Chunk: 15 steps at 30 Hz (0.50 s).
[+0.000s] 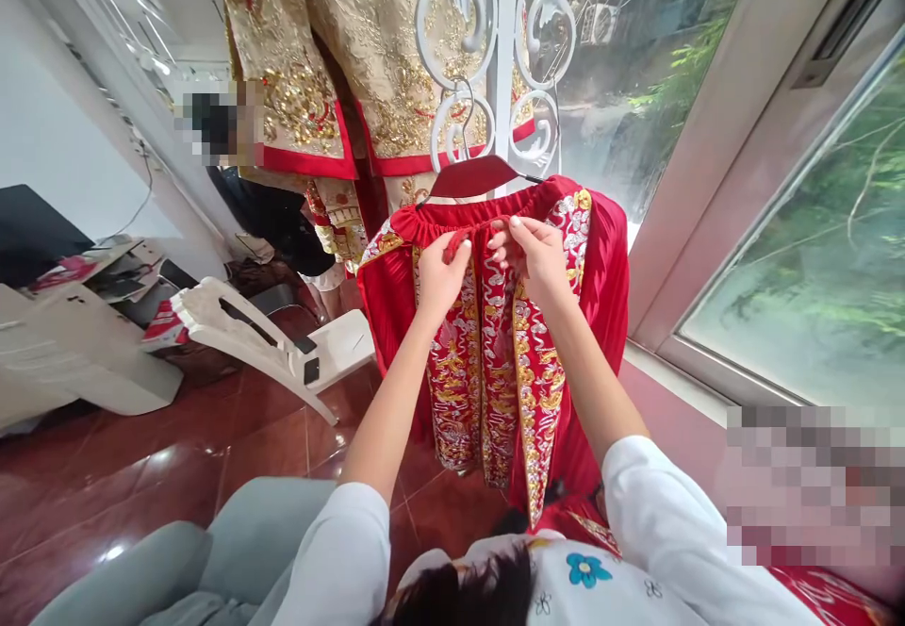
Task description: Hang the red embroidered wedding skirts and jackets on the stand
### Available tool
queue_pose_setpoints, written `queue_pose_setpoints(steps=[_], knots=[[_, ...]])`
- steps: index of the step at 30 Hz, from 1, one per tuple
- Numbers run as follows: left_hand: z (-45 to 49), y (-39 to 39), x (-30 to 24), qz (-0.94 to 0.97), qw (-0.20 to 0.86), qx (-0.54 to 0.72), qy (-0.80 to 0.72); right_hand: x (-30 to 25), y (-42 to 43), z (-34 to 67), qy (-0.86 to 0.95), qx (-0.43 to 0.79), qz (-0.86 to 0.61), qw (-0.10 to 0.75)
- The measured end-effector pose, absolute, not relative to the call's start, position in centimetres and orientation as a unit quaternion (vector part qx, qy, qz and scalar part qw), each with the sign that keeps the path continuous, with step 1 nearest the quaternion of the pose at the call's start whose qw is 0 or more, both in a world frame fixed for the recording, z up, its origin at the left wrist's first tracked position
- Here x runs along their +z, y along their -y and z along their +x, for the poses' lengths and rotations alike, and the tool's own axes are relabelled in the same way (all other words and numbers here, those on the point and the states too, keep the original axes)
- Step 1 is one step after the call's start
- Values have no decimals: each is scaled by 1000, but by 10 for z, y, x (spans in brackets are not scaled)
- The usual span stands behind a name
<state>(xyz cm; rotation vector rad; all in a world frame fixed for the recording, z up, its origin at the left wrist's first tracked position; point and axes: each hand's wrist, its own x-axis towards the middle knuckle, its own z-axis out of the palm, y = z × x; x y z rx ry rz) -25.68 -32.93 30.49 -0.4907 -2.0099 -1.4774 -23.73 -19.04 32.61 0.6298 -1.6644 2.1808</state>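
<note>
A red skirt (463, 353) with gold and silver embroidered panels hangs in front of me by its gathered elastic waistband (424, 222). Above the waistband shows a dark red hanger (472, 176) with a metal hook. My left hand (444, 275) is closed at the middle of the waistband, pinching a short red tie (454, 247) between thumb and fingers. Just to its right, my right hand (535, 254) has thumb and index finger closed on the same red tie near the waistband, its other fingers curled. Exactly how the tie runs between both hands is partly hidden.
A white scrollwork metal stand (503, 60) holds the hanger. Gold jackets (382, 60) with red hems hang behind, left. A white chair (240, 329) and a desk (106, 362) stand left; a person in black (272, 216) is beyond. Glass windows (798, 258) line the right.
</note>
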Motion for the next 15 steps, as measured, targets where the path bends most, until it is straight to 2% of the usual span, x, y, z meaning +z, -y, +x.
queue_pose_setpoints(steps=[3,8,10,15], knots=[[-258,315,301,-168,326,-477,799,319,199,-245,573,766,238,168],[-251,328,294,-146,346,-459,805,310,201,-254,581,748,251,201],[-241,339,293,-158,291,-501,800,311,196,-254,599,732,254,202],[-194,368,286,-199,19,-717,668,302,183,-255,609,700,292,231]])
